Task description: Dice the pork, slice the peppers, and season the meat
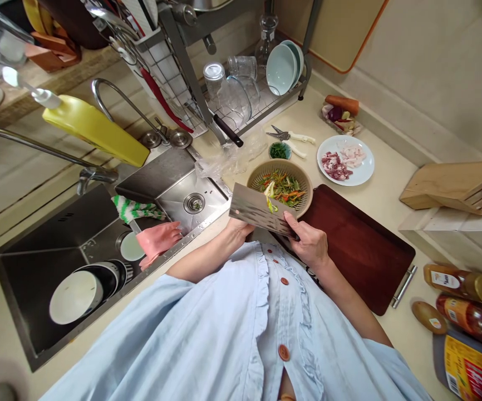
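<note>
My right hand (pixel 311 244) is closed round a cleaver (pixel 261 211), its thumb on the broad blade. The blade is tilted above the near rim of a beige colander (pixel 308 189). Some pale and green vegetable pieces (pixel 271 201) show at the blade's upper edge. Cut vegetables (pixel 289 186) in green and orange strips fill the colander. My left hand (pixel 241 229) is at the blade's left end, just below it. Its fingers are mostly hidden behind the steel, so I cannot tell what they grip.
A dark red cutting board (pixel 353 245) lies to the right. Behind it are a plate (pixel 364 172) of chopped meat, kitchen shears (pixel 291 135) and a small bowl of chopped greens (pixel 280 150). The sink (pixel 99 239) is left; bottles (pixel 462 284) stand right.
</note>
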Demonstrator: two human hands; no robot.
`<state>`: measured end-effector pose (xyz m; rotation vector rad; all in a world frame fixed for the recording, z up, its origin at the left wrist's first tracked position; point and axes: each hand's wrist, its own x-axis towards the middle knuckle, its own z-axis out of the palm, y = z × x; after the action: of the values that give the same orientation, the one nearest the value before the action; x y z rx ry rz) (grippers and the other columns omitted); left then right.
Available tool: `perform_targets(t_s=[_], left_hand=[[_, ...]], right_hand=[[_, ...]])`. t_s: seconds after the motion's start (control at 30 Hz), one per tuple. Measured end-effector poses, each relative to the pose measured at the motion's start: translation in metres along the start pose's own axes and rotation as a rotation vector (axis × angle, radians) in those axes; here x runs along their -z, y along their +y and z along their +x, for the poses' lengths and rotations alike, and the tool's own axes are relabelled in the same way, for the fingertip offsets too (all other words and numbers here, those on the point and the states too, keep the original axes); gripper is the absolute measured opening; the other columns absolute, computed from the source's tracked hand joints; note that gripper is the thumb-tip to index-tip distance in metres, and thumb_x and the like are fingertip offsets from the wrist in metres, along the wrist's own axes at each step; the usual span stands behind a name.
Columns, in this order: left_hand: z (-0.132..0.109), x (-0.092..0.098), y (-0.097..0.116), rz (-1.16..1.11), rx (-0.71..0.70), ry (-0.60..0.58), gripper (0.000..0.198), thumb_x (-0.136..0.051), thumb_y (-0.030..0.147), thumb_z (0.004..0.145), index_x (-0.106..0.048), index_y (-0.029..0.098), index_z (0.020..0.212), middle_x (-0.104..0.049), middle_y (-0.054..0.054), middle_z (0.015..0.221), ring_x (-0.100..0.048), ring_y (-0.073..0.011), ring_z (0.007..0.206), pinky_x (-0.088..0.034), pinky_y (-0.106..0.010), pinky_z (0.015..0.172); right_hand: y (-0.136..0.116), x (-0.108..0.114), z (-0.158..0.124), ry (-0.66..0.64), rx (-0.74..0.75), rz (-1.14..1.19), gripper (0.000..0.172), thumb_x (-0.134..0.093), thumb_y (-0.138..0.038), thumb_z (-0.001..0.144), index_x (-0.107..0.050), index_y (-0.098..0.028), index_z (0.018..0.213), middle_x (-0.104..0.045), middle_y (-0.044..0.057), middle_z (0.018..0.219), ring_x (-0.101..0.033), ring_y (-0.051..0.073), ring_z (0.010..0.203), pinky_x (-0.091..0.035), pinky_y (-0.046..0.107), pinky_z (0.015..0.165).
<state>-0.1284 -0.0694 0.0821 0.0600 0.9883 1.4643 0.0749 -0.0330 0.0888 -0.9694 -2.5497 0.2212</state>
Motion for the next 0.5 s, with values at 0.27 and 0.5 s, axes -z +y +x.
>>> perform_targets(t_s=[0.27, 0.5], left_hand=[[0.008, -0.004, -0.009, 0.023, -0.054, 0.005, 0.005, -0.065, 0.012, 0.08, -0.067, 0.016, 0.082, -0.071, -0.001, 0.079, -0.064, -0.0145, 0.079, -0.051, -0.028, 0.083], [0.017, 0.015, -0.018, 0.061, -0.132, -0.076, 0.02, -0.057, 0.002, 0.08, -0.069, 0.017, 0.086, -0.071, -0.001, 0.089, -0.062, -0.0143, 0.087, -0.047, -0.023, 0.092]], right_hand=[[-0.011, 0.007, 0.005, -0.022, 0.018, 0.072, 0.046, -0.053, -0.024, 0.089, -0.06, -0.022, 0.134, -0.067, 0.003, 0.075, -0.058, 0.012, 0.063, -0.044, 0.02, 0.062], [-0.025, 0.006, 0.011, -0.018, 0.071, 0.102, 0.048, -0.051, -0.02, 0.088, -0.058, -0.023, 0.136, -0.068, 0.003, 0.079, -0.06, 0.013, 0.067, -0.047, 0.021, 0.065]])
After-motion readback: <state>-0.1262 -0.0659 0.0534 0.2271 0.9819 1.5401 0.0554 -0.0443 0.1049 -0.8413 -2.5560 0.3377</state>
